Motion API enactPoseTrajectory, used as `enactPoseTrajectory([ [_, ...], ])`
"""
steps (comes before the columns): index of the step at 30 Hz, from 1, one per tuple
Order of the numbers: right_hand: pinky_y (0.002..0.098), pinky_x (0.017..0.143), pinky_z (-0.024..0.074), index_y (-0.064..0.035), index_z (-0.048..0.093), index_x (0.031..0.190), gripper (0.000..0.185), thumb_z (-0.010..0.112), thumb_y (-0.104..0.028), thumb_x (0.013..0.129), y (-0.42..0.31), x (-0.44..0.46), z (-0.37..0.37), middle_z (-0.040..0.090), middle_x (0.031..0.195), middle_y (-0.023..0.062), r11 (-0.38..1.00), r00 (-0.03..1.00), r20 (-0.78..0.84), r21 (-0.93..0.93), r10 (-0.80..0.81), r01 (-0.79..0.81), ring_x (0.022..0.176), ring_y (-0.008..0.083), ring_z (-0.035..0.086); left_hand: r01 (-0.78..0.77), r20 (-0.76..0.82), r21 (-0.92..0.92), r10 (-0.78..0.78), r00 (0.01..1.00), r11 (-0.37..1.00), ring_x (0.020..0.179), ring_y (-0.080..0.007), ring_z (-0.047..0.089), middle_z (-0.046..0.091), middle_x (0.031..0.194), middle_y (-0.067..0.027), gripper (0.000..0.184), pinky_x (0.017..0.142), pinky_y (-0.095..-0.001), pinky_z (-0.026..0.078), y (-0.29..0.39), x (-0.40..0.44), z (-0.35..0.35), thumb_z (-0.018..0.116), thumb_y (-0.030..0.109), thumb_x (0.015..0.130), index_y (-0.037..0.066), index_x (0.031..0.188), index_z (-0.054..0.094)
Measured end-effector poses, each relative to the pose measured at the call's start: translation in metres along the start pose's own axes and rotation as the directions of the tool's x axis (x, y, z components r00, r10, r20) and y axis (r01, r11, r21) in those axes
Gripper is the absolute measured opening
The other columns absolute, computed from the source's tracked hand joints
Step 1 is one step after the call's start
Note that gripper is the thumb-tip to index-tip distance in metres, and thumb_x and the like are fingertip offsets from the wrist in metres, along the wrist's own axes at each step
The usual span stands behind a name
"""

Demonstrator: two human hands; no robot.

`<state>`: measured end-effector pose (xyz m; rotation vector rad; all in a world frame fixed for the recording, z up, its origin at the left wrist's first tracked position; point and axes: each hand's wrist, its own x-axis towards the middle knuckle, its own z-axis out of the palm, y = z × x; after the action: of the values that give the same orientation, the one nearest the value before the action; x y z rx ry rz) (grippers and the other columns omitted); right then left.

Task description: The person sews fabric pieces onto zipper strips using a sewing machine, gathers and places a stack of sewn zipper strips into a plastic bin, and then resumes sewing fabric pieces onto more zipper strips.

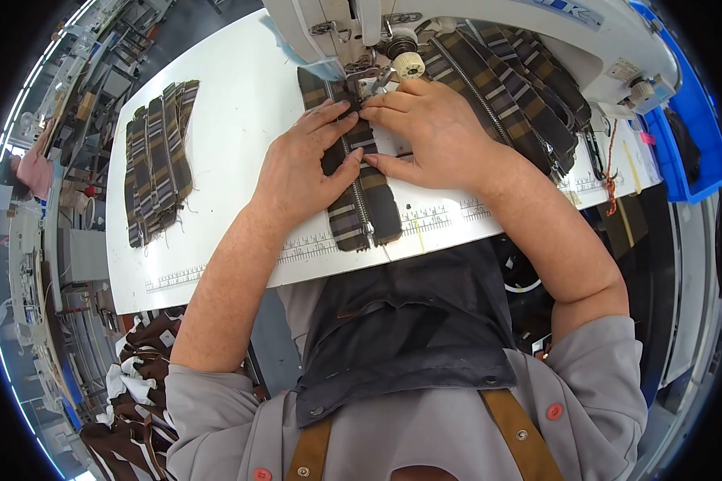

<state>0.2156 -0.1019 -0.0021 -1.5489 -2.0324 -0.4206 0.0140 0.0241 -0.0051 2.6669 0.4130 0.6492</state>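
A striped plaid fabric strip with a metal zipper [367, 210] lies lengthwise under the needle area of a sewing machine [369, 48]. My left hand [301, 164] rests flat on the strip's left side, fingers stretched toward the presser foot and thumb apart. From the right, my right hand [437, 132] lies over the strip's edge with fingers extended close to the foot. Its thumb points at my left thumb near the zipper. The needle tip and the fabric directly beneath it are hard to make out.
A stack of similar zippered pieces [160, 160] lies on the left of the white table [233, 104]. More zippered pieces [497, 88] are heaped right of the needle. A printed ruler runs along the front edge. Beyond the right side is a blue bin [690, 152]; brown garments [136, 401] sit lower left.
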Motion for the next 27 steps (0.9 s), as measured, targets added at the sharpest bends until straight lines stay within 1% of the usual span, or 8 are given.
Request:
enactPoseTrajectory([
  [4,0.0392,0.089,0.0552,-0.0041,0.077,0.107,0.044,0.077,-0.041,0.083,0.000,0.000,0.001,0.074,0.106,0.0052,1.000,1.000,-0.017,-0.004,-0.009,0.009,0.098,0.0262,0.064,0.022,0.000,-0.022,-0.022,1.000,1.000,0.134,-0.0317,0.061,0.066,0.140,-0.0137,0.043,0.107,-0.0415,0.054,0.003,0.000,-0.002,0.074,0.025,0.090,0.002,0.126,0.073],
  [6,0.0392,0.089,0.0552,-0.0041,0.077,0.106,0.044,0.077,-0.041,0.083,0.000,0.000,0.001,0.074,0.106,0.0053,1.000,1.000,-0.012,0.002,-0.006,0.006,0.098,0.0264,0.064,0.013,0.007,-0.013,-0.012,1.000,1.000,0.131,-0.0340,0.064,0.066,0.142,-0.0172,0.043,0.109,-0.0403,0.052,0.006,0.001,-0.004,0.075,0.014,0.089,0.001,0.129,0.072],
  [10,0.0392,0.089,0.0550,-0.0037,0.077,0.107,0.042,0.077,-0.038,0.082,0.000,0.000,0.002,0.074,0.106,0.0058,1.000,1.000,-0.006,-0.001,-0.009,0.009,0.098,0.0266,0.064,0.010,0.000,-0.029,-0.010,1.000,1.000,0.129,-0.0335,0.065,0.067,0.140,-0.0170,0.040,0.109,-0.0402,0.052,0.005,0.000,-0.005,0.074,0.013,0.090,0.001,0.127,0.073],
  [12,0.0392,0.089,0.0550,-0.0036,0.077,0.108,0.042,0.077,-0.037,0.082,0.001,0.000,0.002,0.074,0.106,0.0060,1.000,1.000,0.001,0.005,-0.006,0.006,0.098,0.0266,0.064,0.090,-0.003,-0.166,-0.092,0.996,0.982,0.128,-0.0333,0.066,0.070,0.136,-0.0174,0.036,0.108,-0.0401,0.053,0.003,0.002,-0.004,0.074,0.014,0.092,0.000,0.125,0.074],
  [18,0.0390,0.091,0.0548,-0.0031,0.077,0.110,0.044,0.076,-0.038,0.083,0.000,0.001,-0.001,0.074,0.107,0.0069,1.000,1.000,0.028,0.022,0.001,-0.002,0.100,0.0265,0.063,0.081,-0.025,-0.161,-0.086,0.996,0.984,0.124,-0.0335,0.069,0.072,0.132,-0.0180,0.032,0.104,-0.0401,0.055,-0.002,0.002,-0.001,0.076,0.018,0.094,0.000,0.120,0.076],
  [22,0.0392,0.091,0.0549,-0.0027,0.077,0.111,0.044,0.076,-0.037,0.083,0.000,0.001,0.001,0.074,0.109,0.0069,1.000,0.999,0.032,0.019,0.004,-0.005,0.102,0.0264,0.063,0.074,-0.019,-0.155,-0.077,0.997,0.985,0.122,-0.0338,0.070,0.071,0.132,-0.0189,0.031,0.104,-0.0402,0.055,-0.005,0.005,-0.002,0.075,0.017,0.094,0.000,0.121,0.075],
  [24,0.0392,0.091,0.0549,-0.0027,0.077,0.111,0.044,0.076,-0.037,0.083,0.000,0.001,0.001,0.074,0.110,0.0070,1.000,1.000,0.019,0.022,-0.001,0.000,0.102,0.0263,0.063,0.041,-0.007,-0.063,-0.041,0.999,0.997,0.122,-0.0345,0.070,0.071,0.133,-0.0195,0.032,0.103,-0.0394,0.056,-0.007,0.009,-0.004,0.074,0.016,0.095,0.001,0.123,0.075],
  [27,0.0390,0.092,0.0550,-0.0025,0.077,0.111,0.044,0.076,-0.037,0.083,-0.001,0.001,0.000,0.074,0.112,0.0070,1.000,0.999,0.039,0.017,0.013,-0.014,0.104,0.0261,0.064,0.049,-0.008,-0.100,-0.050,0.999,0.994,0.117,-0.0347,0.071,0.070,0.135,-0.0196,0.032,0.098,-0.0401,0.057,-0.016,0.016,-0.005,0.072,0.015,0.096,0.002,0.124,0.074],
])
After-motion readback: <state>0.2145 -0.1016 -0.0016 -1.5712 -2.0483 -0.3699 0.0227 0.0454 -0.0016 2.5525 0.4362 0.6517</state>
